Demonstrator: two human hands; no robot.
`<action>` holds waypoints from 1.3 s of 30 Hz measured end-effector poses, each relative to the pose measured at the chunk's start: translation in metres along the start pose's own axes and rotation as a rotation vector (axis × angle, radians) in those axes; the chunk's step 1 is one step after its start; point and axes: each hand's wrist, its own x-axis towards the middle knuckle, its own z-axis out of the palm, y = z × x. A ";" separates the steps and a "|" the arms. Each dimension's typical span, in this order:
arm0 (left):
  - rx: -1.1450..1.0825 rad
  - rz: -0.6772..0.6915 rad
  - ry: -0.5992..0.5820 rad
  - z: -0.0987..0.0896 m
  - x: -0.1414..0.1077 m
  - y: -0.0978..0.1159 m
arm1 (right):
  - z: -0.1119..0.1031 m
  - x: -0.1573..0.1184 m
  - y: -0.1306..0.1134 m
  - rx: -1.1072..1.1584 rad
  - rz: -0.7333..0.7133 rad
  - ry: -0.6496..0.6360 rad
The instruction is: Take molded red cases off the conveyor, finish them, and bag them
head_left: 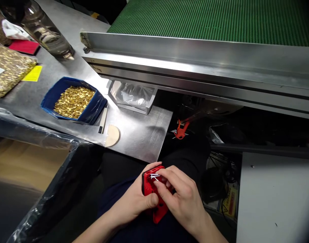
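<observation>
Low in the head view, over the lap, my left hand [137, 197] wraps round a red plastic housing [156, 211] with a black edge. The thumb presses on its near face and the fingers lie behind it. My right hand [181, 194] is at the housing's upper part, thumb and index finger pinched close to a few thin silvery metal pins [154, 176]. The pins lie at the housing's upper end, by the fingertips. Whether they are loose or set into the housing is hard to see. The other right fingers are curled and partly hide the housing.
A blue bin [97, 109] of small brass-coloured parts stands on the metal table [141, 143]. Nearby are a grey tray [149, 106], a pale round disc [113, 135], a utility knife [103, 119] and a bottle [49, 33]. A green conveyor belt [215, 20] runs behind a metal rail.
</observation>
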 end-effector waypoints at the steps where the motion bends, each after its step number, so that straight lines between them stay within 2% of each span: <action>1: -0.002 0.005 -0.004 0.000 0.000 -0.001 | 0.000 0.000 0.000 -0.003 -0.005 -0.002; 8: 0.013 0.003 0.017 0.000 -0.001 0.000 | 0.000 0.002 0.001 -0.017 -0.021 -0.027; 17: 0.140 0.007 0.039 0.005 0.001 0.012 | -0.001 0.005 0.000 -0.120 -0.048 -0.035; 24: 0.182 -0.021 0.078 0.000 0.005 0.007 | -0.002 0.010 0.004 -0.112 -0.035 -0.071; 28: 0.074 -0.072 0.079 -0.006 0.007 0.003 | -0.003 0.018 0.007 -0.012 0.002 -0.054; 32: 0.025 -0.089 0.061 -0.012 0.006 -0.001 | -0.015 0.025 0.011 0.102 0.067 0.077; 35: 0.013 -0.102 0.093 -0.014 0.004 -0.002 | -0.024 0.026 0.014 0.088 0.004 0.124; 39: 0.000 -0.161 0.132 -0.015 0.000 -0.003 | -0.029 0.023 0.016 0.004 -0.134 0.002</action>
